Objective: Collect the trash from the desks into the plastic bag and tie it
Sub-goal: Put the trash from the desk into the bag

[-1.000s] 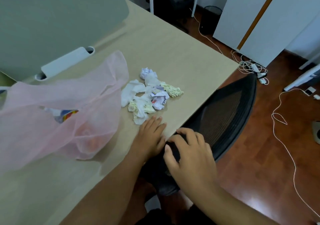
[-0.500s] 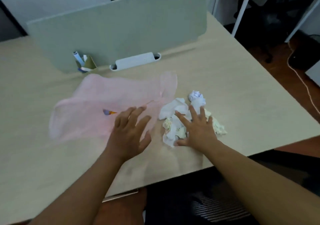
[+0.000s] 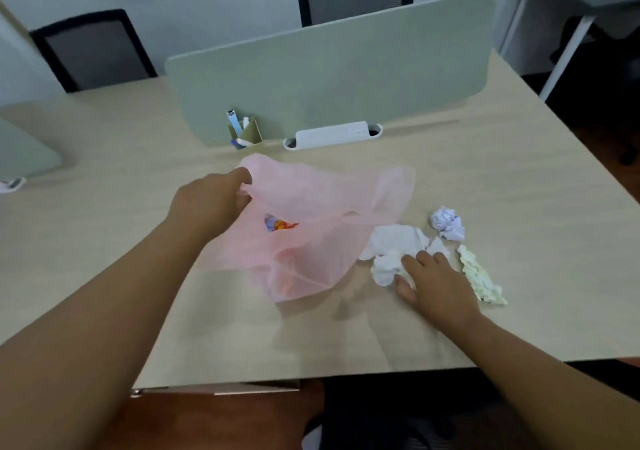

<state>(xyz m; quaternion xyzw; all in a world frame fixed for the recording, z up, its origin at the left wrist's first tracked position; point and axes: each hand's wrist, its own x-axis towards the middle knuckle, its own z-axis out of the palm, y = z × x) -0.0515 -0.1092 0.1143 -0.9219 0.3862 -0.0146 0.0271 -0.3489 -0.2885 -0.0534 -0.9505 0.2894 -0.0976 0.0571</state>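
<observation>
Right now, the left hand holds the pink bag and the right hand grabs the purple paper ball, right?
Not quite. The head view shows the left hand holding the pink bag, but the right hand grips the white crumpled paper; the purple paper ball lies untouched behind it.

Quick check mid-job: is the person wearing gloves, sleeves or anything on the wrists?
No. The left hand and the right hand are both bare, with no gloves and no rings that show. No sleeve, watch or band appears anywhere up to the frame edge.
</observation>
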